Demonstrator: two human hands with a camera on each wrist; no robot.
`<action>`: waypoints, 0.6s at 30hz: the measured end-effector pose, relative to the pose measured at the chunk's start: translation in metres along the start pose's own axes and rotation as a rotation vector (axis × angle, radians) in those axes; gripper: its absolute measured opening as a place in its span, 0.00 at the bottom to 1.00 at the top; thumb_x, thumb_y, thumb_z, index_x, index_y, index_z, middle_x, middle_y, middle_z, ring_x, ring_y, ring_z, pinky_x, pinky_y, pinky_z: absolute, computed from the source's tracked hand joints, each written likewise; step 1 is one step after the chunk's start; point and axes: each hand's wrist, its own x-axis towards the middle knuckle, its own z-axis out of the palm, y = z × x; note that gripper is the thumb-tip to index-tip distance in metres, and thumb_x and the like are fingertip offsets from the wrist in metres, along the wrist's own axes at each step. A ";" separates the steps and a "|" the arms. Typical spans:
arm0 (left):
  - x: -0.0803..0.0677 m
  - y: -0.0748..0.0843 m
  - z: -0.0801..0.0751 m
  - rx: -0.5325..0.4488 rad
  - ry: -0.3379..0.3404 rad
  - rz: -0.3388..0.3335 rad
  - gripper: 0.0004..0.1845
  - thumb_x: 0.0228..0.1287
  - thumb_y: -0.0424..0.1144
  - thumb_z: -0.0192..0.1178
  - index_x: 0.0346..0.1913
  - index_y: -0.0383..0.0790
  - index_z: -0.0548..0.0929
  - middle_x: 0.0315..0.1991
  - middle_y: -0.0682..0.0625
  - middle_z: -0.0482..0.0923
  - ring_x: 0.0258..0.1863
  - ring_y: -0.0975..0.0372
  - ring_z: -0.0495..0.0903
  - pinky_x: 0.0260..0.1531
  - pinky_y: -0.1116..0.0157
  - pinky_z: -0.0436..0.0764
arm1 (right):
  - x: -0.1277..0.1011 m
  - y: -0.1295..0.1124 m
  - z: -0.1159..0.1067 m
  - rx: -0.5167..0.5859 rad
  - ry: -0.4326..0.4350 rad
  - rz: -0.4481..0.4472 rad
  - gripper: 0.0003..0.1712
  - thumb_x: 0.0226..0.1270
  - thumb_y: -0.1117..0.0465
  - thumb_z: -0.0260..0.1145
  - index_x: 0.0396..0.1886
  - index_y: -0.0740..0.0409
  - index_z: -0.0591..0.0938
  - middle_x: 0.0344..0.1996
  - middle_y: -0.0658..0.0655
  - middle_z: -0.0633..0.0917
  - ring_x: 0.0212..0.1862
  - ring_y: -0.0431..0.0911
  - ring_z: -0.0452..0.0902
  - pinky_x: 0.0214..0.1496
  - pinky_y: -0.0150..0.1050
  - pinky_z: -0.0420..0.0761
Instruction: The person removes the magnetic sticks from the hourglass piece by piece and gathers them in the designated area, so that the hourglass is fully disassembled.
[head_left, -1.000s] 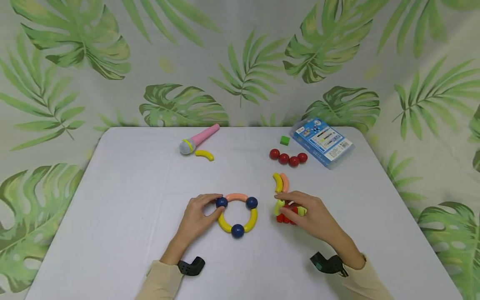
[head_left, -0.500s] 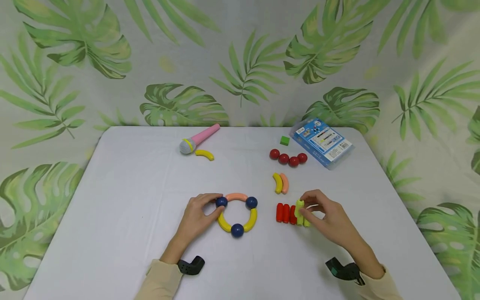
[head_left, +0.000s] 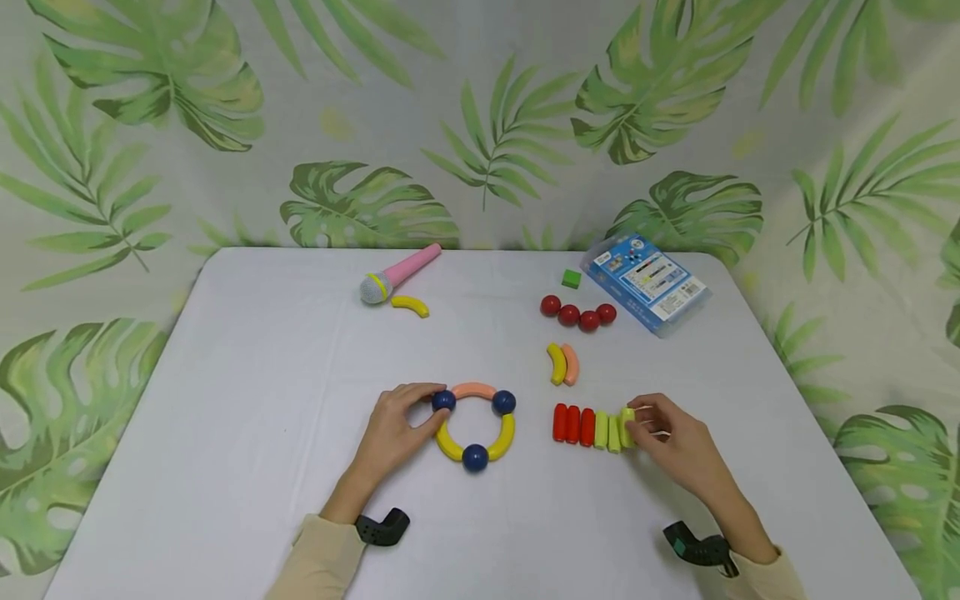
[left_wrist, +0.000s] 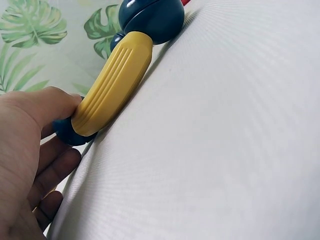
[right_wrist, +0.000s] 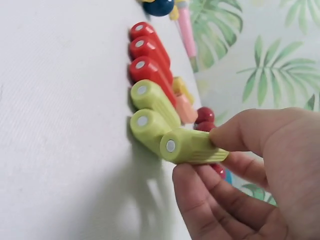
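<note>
My left hand pinches a dark blue ball at the upper left of a ring. The ring joins three dark blue balls, two curved yellow sticks and a curved peach stick. My right hand pinches a yellow-green magnetic rod between thumb and fingers, at the right end of a row. That rod is tilted against the row in the right wrist view. Beside it stand two more yellow-green rods and three red rods, with round metal discs in their ends.
Behind the row lie a yellow curved stick and a peach one. Farther back are several dark red balls, a green block and a blue toy box. A pink microphone and another yellow stick lie back left.
My right hand has moved right, from over the red rods to the row's right end. Two yellow-green rods now lie lined up beside the red ones. My left hand stays on the ring.
</note>
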 end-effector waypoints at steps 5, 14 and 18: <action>0.001 0.001 -0.001 0.001 0.000 -0.002 0.20 0.62 0.40 0.75 0.57 0.44 0.88 0.51 0.49 0.88 0.53 0.55 0.83 0.57 0.49 0.73 | 0.001 0.008 0.003 -0.001 -0.037 0.063 0.16 0.72 0.59 0.69 0.55 0.60 0.81 0.43 0.61 0.88 0.41 0.50 0.85 0.35 0.31 0.82; 0.000 -0.002 0.001 0.006 0.002 -0.002 0.20 0.62 0.40 0.75 0.57 0.44 0.88 0.51 0.50 0.88 0.53 0.56 0.83 0.58 0.49 0.74 | 0.004 0.009 0.010 -0.026 -0.085 0.111 0.19 0.73 0.56 0.68 0.57 0.62 0.80 0.43 0.59 0.86 0.41 0.49 0.86 0.32 0.31 0.82; 0.000 -0.002 0.001 0.008 -0.002 -0.008 0.20 0.62 0.40 0.75 0.57 0.45 0.87 0.52 0.50 0.88 0.53 0.56 0.83 0.59 0.49 0.73 | 0.007 0.007 0.012 -0.045 -0.095 0.104 0.19 0.73 0.57 0.69 0.57 0.62 0.81 0.44 0.59 0.85 0.41 0.49 0.85 0.34 0.32 0.84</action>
